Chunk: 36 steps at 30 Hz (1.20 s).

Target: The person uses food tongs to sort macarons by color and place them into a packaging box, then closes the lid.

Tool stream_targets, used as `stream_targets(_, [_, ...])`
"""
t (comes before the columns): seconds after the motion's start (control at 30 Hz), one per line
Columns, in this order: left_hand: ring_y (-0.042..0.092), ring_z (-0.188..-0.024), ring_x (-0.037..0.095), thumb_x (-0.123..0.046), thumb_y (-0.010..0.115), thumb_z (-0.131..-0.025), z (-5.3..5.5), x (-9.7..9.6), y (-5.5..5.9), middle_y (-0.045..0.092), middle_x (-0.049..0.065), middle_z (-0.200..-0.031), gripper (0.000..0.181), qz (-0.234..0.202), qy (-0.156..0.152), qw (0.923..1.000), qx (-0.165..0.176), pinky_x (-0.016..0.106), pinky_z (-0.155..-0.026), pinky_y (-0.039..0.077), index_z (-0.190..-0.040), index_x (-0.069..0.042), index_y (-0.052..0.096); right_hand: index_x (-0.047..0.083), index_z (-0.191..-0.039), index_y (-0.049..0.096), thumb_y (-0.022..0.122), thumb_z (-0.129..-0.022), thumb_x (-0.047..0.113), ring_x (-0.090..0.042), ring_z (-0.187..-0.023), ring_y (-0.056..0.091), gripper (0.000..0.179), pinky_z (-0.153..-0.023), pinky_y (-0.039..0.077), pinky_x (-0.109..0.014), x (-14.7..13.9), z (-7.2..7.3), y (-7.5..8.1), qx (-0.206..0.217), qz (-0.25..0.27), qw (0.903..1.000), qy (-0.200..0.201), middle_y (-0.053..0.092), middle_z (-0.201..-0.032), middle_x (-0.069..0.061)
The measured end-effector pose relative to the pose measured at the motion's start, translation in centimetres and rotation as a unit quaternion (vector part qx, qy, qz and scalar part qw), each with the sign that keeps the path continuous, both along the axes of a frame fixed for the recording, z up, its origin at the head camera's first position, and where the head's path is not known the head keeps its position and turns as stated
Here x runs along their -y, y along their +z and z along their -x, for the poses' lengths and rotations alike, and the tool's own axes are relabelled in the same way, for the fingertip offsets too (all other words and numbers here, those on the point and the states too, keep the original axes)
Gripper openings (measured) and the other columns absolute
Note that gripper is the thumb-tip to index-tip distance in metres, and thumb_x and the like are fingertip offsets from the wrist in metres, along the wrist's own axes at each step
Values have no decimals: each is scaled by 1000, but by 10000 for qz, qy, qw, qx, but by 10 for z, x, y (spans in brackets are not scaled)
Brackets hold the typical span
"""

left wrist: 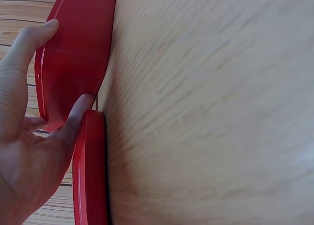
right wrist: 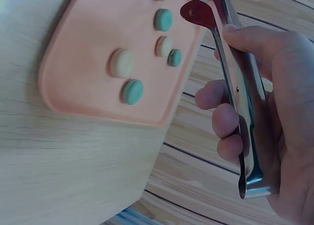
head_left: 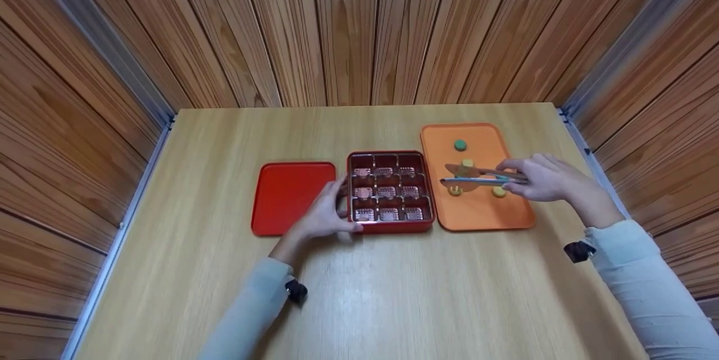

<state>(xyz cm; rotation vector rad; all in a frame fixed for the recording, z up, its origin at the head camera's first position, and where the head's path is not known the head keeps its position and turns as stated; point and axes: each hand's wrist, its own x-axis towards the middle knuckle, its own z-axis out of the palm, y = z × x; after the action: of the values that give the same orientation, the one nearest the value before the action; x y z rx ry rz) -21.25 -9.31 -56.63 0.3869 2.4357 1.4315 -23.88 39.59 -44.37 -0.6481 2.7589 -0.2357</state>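
My left hand (head_left: pixel 324 215) holds the left side of a dark red box (head_left: pixel 396 227) divided into small square compartments. In the left wrist view its thumb and fingers touch the box's red outer wall (left wrist: pixel 81 53). My right hand (head_left: pixel 542 177) grips metal tongs (right wrist: pixel 248 97) around both arms, above an orange tray (head_left: pixel 483 219). The tongs' tips reach over the tray's left half. Several small macarons lie on the tray, among them a green macaron (head_left: pixel 460 145) at the back and a cream macaron (right wrist: pixel 121 63). The tongs partly cover others in the head view.
A flat red lid (head_left: pixel 289 197) lies left of the box, close to my left hand. The tray stands close against the box's right side. Wood-patterned walls (head_left: pixel 348 28) enclose the back and sides of the wooden table (head_left: pixel 393 292).
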Motion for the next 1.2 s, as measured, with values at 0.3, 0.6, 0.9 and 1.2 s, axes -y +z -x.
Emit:
stream_targets(0.3, [45,-160,40,-24,103,-78,1,0,-1,44,23,-170,131,-13,-10,10000,-91,61,-141,32,-181,-10,22,13,-142,72,74,-106,26,-11,-52,42,39,-49,31,-25,-7,2,-15,81,42,9999,-91,52,-67,6])
stream_targets(0.6, [46,-159,41,-24,103,-78,0,0,0,45,24,-168,131,5,-11,9999,-107,62,-141,32,-181,-9,22,13,-144,72,71,-108,24,-10,-49,47,37,-46,34,-24,-7,2,-16,271,27,9995,-141,55,-67,4])
stream_targets(0.9, [45,-160,41,-26,103,-78,1,0,-1,44,23,-170,133,123,-30,9999,-85,62,-141,32,-181,-11,21,11,-146,70,68,-110,24,-10,-48,52,38,-46,38,-25,-7,1,-16,424,84,9989,-184,56,-67,3])
stream_targets(1.2, [47,-157,39,-22,102,-79,1,-1,-2,46,22,-166,129,-119,-6,9999,-56,61,-140,35,-180,-11,24,9,-143,70,69,-109,27,-13,-54,53,39,-48,40,-26,-3,4,-4,295,63,9992,-262,58,-72,2])
